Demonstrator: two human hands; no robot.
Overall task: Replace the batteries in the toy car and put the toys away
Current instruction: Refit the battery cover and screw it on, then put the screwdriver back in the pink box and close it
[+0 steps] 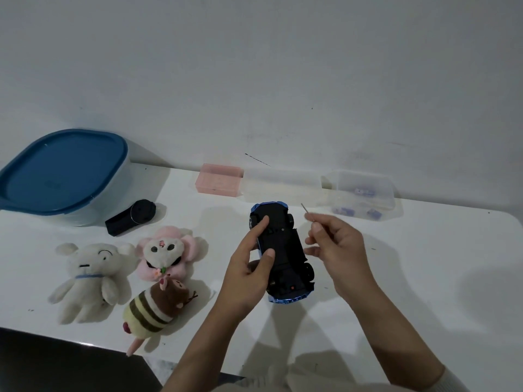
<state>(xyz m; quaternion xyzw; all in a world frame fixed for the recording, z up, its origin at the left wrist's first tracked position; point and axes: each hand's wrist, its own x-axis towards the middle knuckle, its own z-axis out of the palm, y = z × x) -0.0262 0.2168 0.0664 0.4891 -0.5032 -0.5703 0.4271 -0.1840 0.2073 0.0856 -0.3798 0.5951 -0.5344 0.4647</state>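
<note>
A blue toy car (283,244) lies upside down over the white table (424,278), its black underside facing me. My left hand (249,267) grips the car from the left, with thumb and forefinger resting on the underside. My right hand (336,247) is just right of the car, pinching a thin metal screwdriver (307,212) whose tip points up and away. Three plush toys lie at the left: a white bear (90,275), a pink flower-faced one (167,253) and a striped brown one (155,306).
A large tub with a blue lid (62,174) stands at the back left, a black remote control (133,217) beside it. A pink box (220,179) and a clear plastic box (362,193) holding small blue items sit against the wall. The table's front edge runs at lower left.
</note>
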